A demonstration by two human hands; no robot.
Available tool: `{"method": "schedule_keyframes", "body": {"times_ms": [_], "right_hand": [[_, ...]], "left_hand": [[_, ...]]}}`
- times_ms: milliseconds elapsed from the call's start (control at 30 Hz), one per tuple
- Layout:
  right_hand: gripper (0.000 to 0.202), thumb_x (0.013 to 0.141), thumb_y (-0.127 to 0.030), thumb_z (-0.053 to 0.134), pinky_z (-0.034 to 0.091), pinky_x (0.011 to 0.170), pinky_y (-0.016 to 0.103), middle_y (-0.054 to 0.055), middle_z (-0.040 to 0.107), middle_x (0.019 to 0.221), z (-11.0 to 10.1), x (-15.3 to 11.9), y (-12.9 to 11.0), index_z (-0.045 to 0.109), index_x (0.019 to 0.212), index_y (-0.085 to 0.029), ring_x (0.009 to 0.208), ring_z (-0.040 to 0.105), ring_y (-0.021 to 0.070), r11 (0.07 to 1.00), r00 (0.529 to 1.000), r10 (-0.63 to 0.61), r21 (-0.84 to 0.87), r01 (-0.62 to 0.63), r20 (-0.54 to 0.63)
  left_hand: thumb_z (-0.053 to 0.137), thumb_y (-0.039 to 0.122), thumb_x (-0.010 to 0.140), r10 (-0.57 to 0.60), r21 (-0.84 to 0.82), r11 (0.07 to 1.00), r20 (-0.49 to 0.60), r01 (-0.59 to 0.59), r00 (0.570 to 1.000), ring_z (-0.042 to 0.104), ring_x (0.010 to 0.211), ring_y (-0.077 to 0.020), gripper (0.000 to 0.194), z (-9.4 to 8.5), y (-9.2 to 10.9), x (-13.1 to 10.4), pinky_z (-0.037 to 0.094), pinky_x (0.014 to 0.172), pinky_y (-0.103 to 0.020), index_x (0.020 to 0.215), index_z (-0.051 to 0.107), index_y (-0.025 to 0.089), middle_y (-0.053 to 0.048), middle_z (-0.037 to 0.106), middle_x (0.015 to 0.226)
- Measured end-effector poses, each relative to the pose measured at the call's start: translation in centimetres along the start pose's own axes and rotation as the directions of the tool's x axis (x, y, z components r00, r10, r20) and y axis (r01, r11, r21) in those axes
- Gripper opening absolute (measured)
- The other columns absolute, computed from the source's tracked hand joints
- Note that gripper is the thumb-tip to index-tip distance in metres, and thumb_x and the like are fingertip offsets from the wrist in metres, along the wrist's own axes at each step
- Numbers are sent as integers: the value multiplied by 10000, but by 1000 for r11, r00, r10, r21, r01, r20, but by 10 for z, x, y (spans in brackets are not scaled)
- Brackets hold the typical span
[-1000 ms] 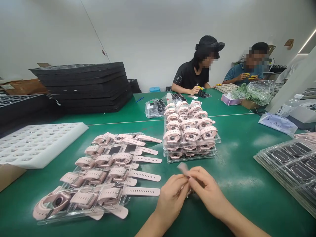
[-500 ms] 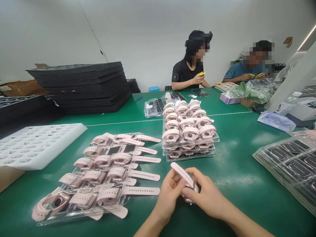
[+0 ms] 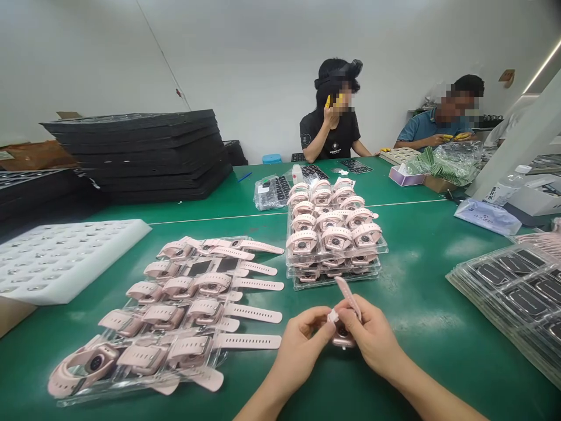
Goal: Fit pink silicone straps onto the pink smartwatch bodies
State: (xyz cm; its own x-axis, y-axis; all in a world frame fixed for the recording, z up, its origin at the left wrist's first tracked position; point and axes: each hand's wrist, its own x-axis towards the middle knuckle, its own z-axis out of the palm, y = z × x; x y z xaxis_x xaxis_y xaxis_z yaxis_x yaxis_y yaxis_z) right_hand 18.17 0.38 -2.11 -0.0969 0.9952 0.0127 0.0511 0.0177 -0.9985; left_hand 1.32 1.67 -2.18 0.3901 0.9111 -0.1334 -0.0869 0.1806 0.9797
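Note:
A pink smartwatch (image 3: 344, 337) is between my hands above the green table, its back sensor partly showing and one strap end sticking up. My right hand (image 3: 372, 333) is closed on the watch, fingers at the strap. My left hand (image 3: 304, 342) pinches the other strap end at the watch's left side, where something small and white shows. Left of my hands, pink watches fill a clear tray (image 3: 105, 393), several straps hanging over its right edge. Beyond my hands stands a stack of clear trays (image 3: 337, 280) with more pink watches.
A white foam tray (image 3: 65, 257) and stacked black foam sheets (image 3: 149, 158) are at left. Trays of dark-screened watches (image 3: 521, 292) lie at right. A bottle (image 3: 508, 184) and wipes pack (image 3: 486, 216) stand behind them. Two people sit across the table.
The watch has turned so its back shows, and its upright strap has swung right. My left fingers have shifted to its left side. One person across has raised a hand to the face.

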Motion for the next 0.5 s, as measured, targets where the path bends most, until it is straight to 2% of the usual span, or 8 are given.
{"method": "schedule_keyframes", "body": {"times_ms": [100,167,267,333,433,500], "right_hand": [[215,932,-362,583,448,668,246,14,666,798,1,0,-5,685,850,-192,735,581,160,998,993,-20,-64,27,115],[215,942,-361,572,448,678,242,15,677,830,2,-1,-8,683,865,-195,752,582,156,1000,991,-16,-15,19,133],[273,953,-436,556,423,618,221,-7,631,766,3,-2,-7,662,883,-195,682,533,129,996,993,24,86,-34,111],[326,942,-491,562,402,580,211,-30,565,696,3,-2,-4,627,832,-190,625,484,111,989,996,49,133,-58,76],[385,915,-541,583,384,541,205,-50,493,640,4,-1,1,559,758,-190,580,444,101,981,997,71,181,-70,-3],[401,906,-557,587,380,529,206,-45,498,641,4,1,3,546,749,-190,577,447,104,980,996,81,186,-76,-24]], "left_hand": [[754,431,800,-21,-72,997,-103,14,994,640,880,-222,442,1,0,-1,510,804,-323,1158,678,183,-74,708,958],[788,421,760,0,-28,1000,-98,-3,995,631,862,-214,488,1,1,-2,510,788,-309,1175,674,192,-61,705,942],[731,415,815,58,143,989,-54,-50,997,612,838,-207,368,1,3,-5,504,771,-298,1104,720,187,-61,703,909],[669,428,866,68,219,974,-62,-53,996,610,821,-205,325,1,4,-5,502,758,-299,1081,727,191,-61,703,889],[662,431,874,54,226,973,-49,-42,997,606,805,-199,297,0,3,-4,497,754,-301,1031,714,185,-59,698,877],[660,407,879,49,211,977,-28,-42,998,603,820,-196,268,-1,1,-3,491,775,-304,1031,695,188,-60,698,909]]}}
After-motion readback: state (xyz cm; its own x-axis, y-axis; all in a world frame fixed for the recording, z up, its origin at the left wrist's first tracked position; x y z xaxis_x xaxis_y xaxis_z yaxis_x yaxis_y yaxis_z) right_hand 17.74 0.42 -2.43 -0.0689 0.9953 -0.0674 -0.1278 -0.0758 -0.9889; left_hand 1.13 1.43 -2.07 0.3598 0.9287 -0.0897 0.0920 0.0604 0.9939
